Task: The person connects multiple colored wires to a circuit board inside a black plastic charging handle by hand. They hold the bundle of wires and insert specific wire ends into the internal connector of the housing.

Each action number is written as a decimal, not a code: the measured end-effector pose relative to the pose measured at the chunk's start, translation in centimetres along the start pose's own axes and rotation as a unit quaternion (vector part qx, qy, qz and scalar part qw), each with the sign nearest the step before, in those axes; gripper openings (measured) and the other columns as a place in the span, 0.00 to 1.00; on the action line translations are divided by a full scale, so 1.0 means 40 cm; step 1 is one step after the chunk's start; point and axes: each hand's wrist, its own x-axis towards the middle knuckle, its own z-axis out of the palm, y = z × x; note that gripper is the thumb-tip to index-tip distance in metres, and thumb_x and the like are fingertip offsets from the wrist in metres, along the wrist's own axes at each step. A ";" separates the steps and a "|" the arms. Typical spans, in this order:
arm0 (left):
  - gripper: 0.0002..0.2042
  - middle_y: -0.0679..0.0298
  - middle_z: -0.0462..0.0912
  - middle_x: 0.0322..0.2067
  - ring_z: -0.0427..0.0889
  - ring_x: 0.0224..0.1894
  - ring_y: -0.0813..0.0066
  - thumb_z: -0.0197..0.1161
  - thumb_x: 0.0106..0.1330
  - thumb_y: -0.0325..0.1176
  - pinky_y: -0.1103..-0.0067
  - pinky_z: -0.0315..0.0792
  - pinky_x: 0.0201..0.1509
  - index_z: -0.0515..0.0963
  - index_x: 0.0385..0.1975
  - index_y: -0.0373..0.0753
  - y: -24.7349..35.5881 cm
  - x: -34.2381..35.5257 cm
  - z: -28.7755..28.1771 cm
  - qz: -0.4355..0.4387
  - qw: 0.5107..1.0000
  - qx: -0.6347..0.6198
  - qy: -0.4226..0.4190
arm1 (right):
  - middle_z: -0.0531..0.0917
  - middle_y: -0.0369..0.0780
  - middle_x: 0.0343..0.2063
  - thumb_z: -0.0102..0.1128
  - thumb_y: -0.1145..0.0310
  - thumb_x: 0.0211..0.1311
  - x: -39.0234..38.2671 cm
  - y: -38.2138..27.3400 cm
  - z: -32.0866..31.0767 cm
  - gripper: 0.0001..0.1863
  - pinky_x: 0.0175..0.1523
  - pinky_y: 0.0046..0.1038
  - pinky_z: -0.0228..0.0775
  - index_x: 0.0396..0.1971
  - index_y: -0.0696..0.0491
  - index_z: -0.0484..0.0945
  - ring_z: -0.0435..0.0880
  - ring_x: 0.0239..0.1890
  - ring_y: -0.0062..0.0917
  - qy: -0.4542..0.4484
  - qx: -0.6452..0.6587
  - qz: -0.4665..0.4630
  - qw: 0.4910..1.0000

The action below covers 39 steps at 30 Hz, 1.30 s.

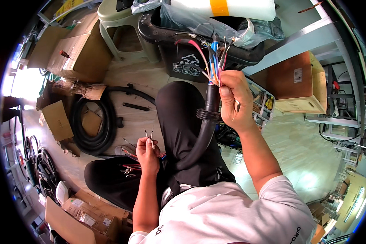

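A thick black cable (203, 136) lies across my lap and rises over my thigh. From its upper end fans a bundle of coloured wires (214, 55), red, blue, orange and black among them. My right hand (236, 99) pinches a thin wire of that bundle where it leaves the black sheath. Below the fingers, a black ribbed ring (208, 114) sits around the cable. Over my other leg, my left hand (147, 155) is closed on thin wires whose stripped tips (149, 134) stick up between the fingers. More loose wires with metal ends (131, 168) lie on the thigh beside it.
A black bin (179, 67) with plastic wrap and a white foam roll (187, 7) stands ahead. Coiled black hose (75, 134) and cardboard boxes (79, 49) are to the left. A wooden crate (301, 105) and an organiser tray with tools (266, 99) stand right. Behind the bin is a stool (110, 14).
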 end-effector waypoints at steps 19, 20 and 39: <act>0.04 0.63 0.76 0.26 0.66 0.14 0.84 0.53 0.69 0.32 0.87 0.60 0.17 0.67 0.35 0.39 -0.002 0.000 0.006 -0.009 1.000 0.008 0.017 | 0.75 0.44 0.46 0.50 0.64 0.67 -0.049 0.057 0.010 0.10 0.56 0.33 0.65 0.38 0.54 0.74 0.76 0.47 0.30 0.103 0.564 0.223 0.788; 0.04 0.63 0.76 0.26 0.66 0.14 0.84 0.53 0.69 0.32 0.87 0.60 0.17 0.67 0.35 0.39 -0.002 -0.001 0.006 -0.008 1.000 0.009 0.015 | 0.75 0.44 0.46 0.50 0.63 0.66 -0.051 0.059 0.010 0.10 0.56 0.33 0.65 0.38 0.54 0.74 0.76 0.47 0.30 0.107 0.571 0.230 0.781; 0.04 0.64 0.76 0.26 0.65 0.14 0.83 0.51 0.70 0.32 0.87 0.59 0.17 0.68 0.36 0.39 -0.004 0.004 0.002 -0.020 1.000 0.019 0.014 | 0.78 0.44 0.44 0.43 0.65 0.70 -0.035 0.005 0.026 0.14 0.50 0.29 0.70 0.43 0.58 0.74 0.77 0.42 0.26 0.175 0.497 0.278 0.803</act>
